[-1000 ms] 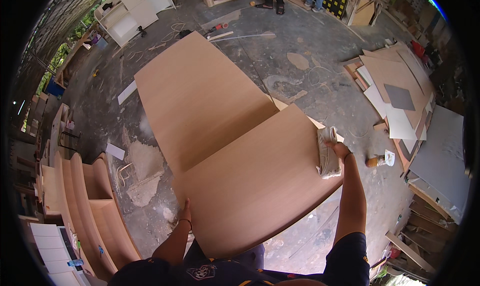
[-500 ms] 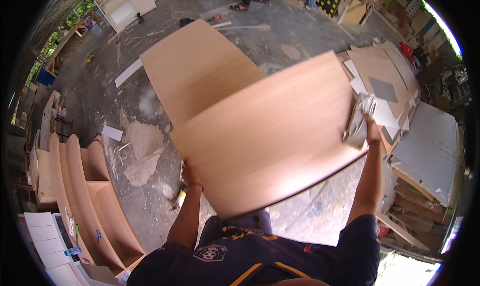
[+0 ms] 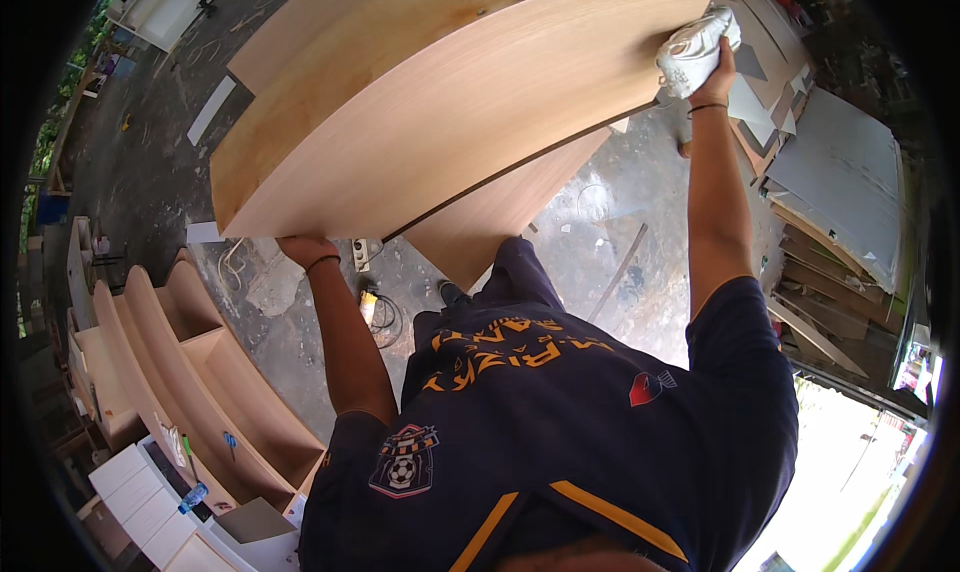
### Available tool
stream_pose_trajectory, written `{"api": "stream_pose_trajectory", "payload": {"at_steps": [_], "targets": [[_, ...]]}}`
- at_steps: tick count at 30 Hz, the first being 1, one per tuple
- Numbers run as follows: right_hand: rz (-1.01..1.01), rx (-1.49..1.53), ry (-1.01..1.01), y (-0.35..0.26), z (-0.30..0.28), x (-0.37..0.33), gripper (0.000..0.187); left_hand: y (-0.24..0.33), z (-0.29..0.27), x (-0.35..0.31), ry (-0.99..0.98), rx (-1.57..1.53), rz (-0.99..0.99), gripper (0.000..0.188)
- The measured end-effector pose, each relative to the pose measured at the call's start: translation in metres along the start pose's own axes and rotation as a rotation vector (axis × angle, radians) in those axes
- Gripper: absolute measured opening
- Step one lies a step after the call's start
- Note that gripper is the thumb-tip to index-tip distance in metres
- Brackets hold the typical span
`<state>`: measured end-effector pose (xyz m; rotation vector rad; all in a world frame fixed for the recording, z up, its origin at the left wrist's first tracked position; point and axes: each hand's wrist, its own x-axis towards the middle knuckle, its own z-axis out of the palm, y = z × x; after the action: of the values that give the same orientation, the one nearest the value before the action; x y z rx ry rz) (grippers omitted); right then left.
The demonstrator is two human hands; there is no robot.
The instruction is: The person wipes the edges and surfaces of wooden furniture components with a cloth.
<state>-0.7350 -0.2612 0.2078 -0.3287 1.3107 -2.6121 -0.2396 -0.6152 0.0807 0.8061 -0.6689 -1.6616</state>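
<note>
A large wood-grain panel (image 3: 480, 102) is raised and tilted in front of me, its near edge dark. My left hand (image 3: 305, 251) grips the panel's lower left edge; the board hides part of the fingers. At the right end, my right hand (image 3: 714, 78) is closed round a wadded white cloth (image 3: 697, 52), which lies against the panel's face. Beneath the raised board, a second wood-grain panel (image 3: 510, 194) shows past its near edge, close to my legs.
A curved wooden shelf unit (image 3: 190, 372) stands at the left, with a plastic bottle (image 3: 193, 498) near it. A power strip (image 3: 360, 255) and cable lie by my left forearm. Stacked boards (image 3: 840, 187) fill the right side. A white cabinet (image 3: 165, 7) stands far left.
The raised panel has moved up and away from me and tilted, now showing its far edge. Both hands moved forward with it, the left also leftward. The cloth is still in my right hand.
</note>
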Motion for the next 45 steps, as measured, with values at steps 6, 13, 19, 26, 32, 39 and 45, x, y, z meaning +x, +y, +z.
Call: {"api": "stream_pose_trajectory", "payload": {"at_steps": [6,13,19,26,32,39,45], "targets": [[0.042,0.164,0.025,0.096,-0.043,0.030,0.049,-0.012,-0.046,-0.008,0.037,0.183,-0.178,0.047],[0.300,0.190,0.172,0.197,-0.102,0.040,0.048,-0.051,-0.089,-0.037,0.325,0.103,-0.420,0.070],[0.402,0.253,0.248,0.248,-0.168,0.050,0.048,-0.097,-0.137,-0.060,0.321,0.019,-0.278,0.068],[0.380,0.131,0.350,0.238,-0.148,0.043,0.052,-0.095,-0.105,-0.074,0.318,-0.240,-0.324,0.053],[0.397,0.143,0.308,0.221,-0.138,0.041,0.055,-0.095,-0.099,-0.078,0.324,-0.156,-0.367,0.059],[0.359,0.217,0.499,0.200,-0.177,0.031,0.053,-0.098,-0.101,-0.080,0.656,-0.010,-0.509,0.066],[0.851,-0.034,0.661,0.192,-0.218,-0.024,0.047,-0.087,-0.106,-0.112,0.645,-0.039,-0.525,0.070]]}}
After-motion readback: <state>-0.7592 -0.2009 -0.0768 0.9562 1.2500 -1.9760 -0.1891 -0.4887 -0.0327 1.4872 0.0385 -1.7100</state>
